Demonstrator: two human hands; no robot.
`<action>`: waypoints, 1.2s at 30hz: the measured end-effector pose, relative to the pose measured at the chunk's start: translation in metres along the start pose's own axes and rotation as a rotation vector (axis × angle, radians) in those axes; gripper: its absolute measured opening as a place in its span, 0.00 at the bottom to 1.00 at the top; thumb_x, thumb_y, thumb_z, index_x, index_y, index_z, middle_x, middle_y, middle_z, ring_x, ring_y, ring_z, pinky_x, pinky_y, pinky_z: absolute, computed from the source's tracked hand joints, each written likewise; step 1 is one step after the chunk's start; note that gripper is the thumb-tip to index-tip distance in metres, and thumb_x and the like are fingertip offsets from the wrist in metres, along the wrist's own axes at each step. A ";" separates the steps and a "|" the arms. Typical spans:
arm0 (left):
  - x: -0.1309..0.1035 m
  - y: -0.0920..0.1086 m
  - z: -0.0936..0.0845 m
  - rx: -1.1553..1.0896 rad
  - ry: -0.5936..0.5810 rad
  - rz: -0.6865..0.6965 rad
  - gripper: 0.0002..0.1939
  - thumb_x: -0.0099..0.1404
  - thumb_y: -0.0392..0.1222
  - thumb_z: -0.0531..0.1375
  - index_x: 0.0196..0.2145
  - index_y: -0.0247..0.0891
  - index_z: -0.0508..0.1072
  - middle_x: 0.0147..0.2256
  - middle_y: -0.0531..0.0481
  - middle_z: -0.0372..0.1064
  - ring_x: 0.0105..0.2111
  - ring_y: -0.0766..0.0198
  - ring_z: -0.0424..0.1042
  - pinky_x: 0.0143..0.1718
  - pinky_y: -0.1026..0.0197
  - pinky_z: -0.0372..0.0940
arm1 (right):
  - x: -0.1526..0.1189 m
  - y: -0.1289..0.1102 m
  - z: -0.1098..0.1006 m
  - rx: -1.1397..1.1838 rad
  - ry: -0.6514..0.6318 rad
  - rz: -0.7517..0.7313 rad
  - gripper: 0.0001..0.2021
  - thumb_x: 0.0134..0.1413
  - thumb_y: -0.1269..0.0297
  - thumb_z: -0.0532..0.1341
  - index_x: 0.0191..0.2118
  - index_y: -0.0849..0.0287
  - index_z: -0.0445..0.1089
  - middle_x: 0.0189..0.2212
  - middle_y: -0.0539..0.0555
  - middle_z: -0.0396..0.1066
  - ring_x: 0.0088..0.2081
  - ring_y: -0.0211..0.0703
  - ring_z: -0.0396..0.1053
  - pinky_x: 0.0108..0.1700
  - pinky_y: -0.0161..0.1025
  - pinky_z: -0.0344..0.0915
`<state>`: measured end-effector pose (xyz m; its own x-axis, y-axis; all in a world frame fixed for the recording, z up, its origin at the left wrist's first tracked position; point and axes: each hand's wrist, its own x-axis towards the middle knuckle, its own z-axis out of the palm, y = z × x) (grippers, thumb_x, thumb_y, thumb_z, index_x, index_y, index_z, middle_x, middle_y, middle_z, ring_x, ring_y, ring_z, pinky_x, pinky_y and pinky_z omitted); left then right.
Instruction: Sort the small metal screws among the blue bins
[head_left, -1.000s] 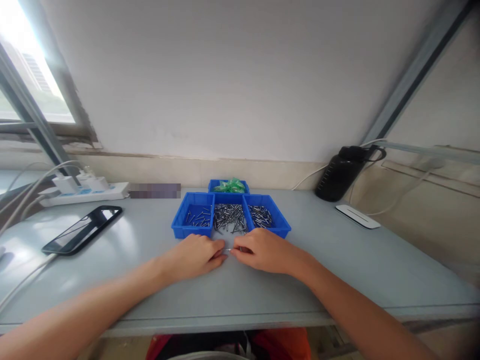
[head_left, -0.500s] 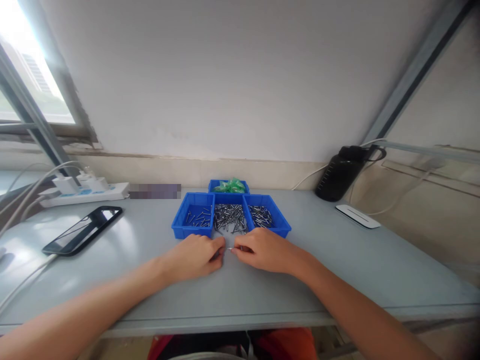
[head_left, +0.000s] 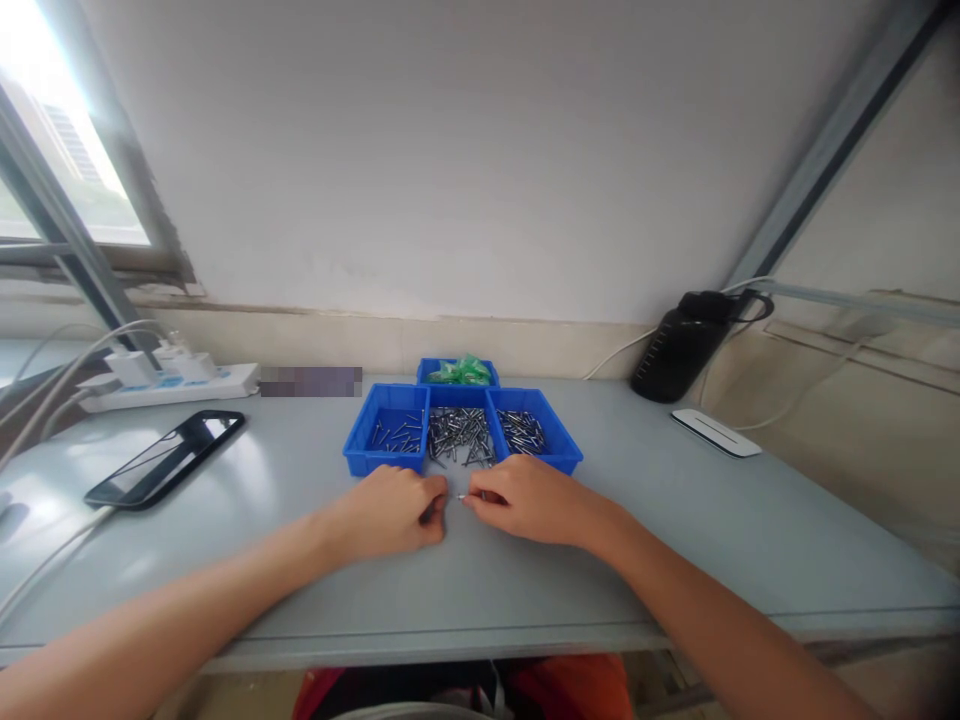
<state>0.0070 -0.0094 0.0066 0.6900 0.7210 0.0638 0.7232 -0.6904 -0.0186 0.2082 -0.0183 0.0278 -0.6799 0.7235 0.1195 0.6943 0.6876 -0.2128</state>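
My right hand [head_left: 529,500] is closed in a pinch on a small metal screw [head_left: 461,497], whose tip points left. Just left of it, my left hand [head_left: 397,508] is curled with thumb and fingers together; whatever it grips is hidden. Behind the hands, a left blue bin [head_left: 386,463] holds several loose screws. The middle blue bin [head_left: 457,397] has a dense heap of screws [head_left: 461,433] spreading to its front. More screws lie in the right blue bin [head_left: 559,440]. Green plastic packets [head_left: 463,371] fill a rear blue bin [head_left: 427,366].
A black phone [head_left: 165,460] with a cable lies at the left, near a white power strip [head_left: 172,388]. On the right are a black bottle [head_left: 679,347] and a flat white device [head_left: 715,432]. The table's front edge [head_left: 450,645] runs below my forearms.
My left hand has shifted slightly left, widening the small gap between the hands. My right hand stays almost where it was, still pinching the screw.
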 end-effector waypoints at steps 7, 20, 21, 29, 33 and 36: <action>-0.001 0.000 0.000 0.012 0.024 0.003 0.05 0.56 0.38 0.50 0.29 0.39 0.65 0.21 0.52 0.68 0.22 0.61 0.68 0.22 0.64 0.55 | -0.001 0.001 0.001 -0.008 0.000 -0.001 0.11 0.57 0.63 0.52 0.26 0.59 0.64 0.20 0.48 0.65 0.23 0.34 0.60 0.25 0.32 0.45; -0.001 -0.002 -0.004 0.019 -0.004 0.010 0.07 0.60 0.42 0.49 0.31 0.39 0.65 0.22 0.52 0.68 0.23 0.61 0.69 0.22 0.64 0.55 | 0.002 0.006 0.003 0.005 -0.026 0.006 0.11 0.56 0.63 0.51 0.27 0.59 0.66 0.21 0.49 0.66 0.24 0.34 0.60 0.25 0.31 0.46; -0.001 -0.001 -0.005 0.018 0.001 0.015 0.07 0.60 0.42 0.49 0.31 0.39 0.64 0.22 0.53 0.68 0.23 0.61 0.69 0.22 0.64 0.54 | 0.002 0.006 0.004 -0.001 -0.026 0.003 0.11 0.56 0.63 0.51 0.27 0.59 0.66 0.21 0.49 0.66 0.24 0.34 0.60 0.25 0.31 0.46; -0.002 0.002 -0.008 -0.004 0.003 0.007 0.04 0.56 0.39 0.50 0.30 0.40 0.63 0.23 0.54 0.68 0.22 0.61 0.69 0.22 0.64 0.54 | 0.000 0.006 0.005 -0.015 -0.014 -0.031 0.11 0.56 0.64 0.51 0.27 0.59 0.67 0.20 0.48 0.65 0.24 0.34 0.60 0.26 0.31 0.47; -0.001 0.000 -0.007 -0.020 -0.010 0.012 0.05 0.56 0.39 0.50 0.31 0.39 0.63 0.23 0.54 0.68 0.22 0.62 0.68 0.22 0.64 0.53 | 0.001 0.007 0.006 -0.009 -0.021 -0.035 0.12 0.56 0.63 0.51 0.26 0.59 0.67 0.20 0.49 0.66 0.24 0.34 0.60 0.26 0.31 0.47; 0.000 -0.002 -0.007 -0.022 -0.012 0.020 0.05 0.56 0.37 0.50 0.32 0.39 0.63 0.22 0.54 0.67 0.22 0.62 0.68 0.22 0.65 0.54 | 0.002 0.010 0.008 0.009 -0.029 -0.040 0.12 0.56 0.63 0.51 0.27 0.59 0.67 0.20 0.48 0.66 0.23 0.33 0.60 0.26 0.31 0.48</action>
<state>0.0053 -0.0091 0.0136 0.7046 0.7077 0.0516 0.7086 -0.7056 0.0026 0.2114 -0.0104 0.0186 -0.7140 0.6930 0.0998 0.6640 0.7154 -0.2176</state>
